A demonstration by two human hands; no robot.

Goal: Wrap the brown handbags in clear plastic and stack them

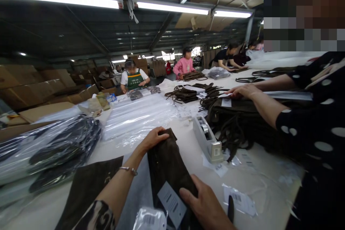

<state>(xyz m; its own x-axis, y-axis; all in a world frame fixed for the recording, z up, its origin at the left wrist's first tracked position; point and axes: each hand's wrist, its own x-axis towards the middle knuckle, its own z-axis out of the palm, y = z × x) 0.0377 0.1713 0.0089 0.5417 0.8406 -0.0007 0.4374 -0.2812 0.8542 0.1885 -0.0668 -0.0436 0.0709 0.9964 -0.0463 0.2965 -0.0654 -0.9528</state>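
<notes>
A folded dark brown fabric piece with a white label lies on the white table in front of me. My left hand grips its far end, with a bracelet on that wrist. My right hand presses on its near end beside the label. A clear plastic bag lies under the fabric. Another dark brown piece rests flat to the left.
A grey tape dispenser stands to the right of the fabric. Bagged dark items pile up at left, clear bags beyond. A co-worker's hands reach over dark fabric and cords at right. Other people work farther along the table.
</notes>
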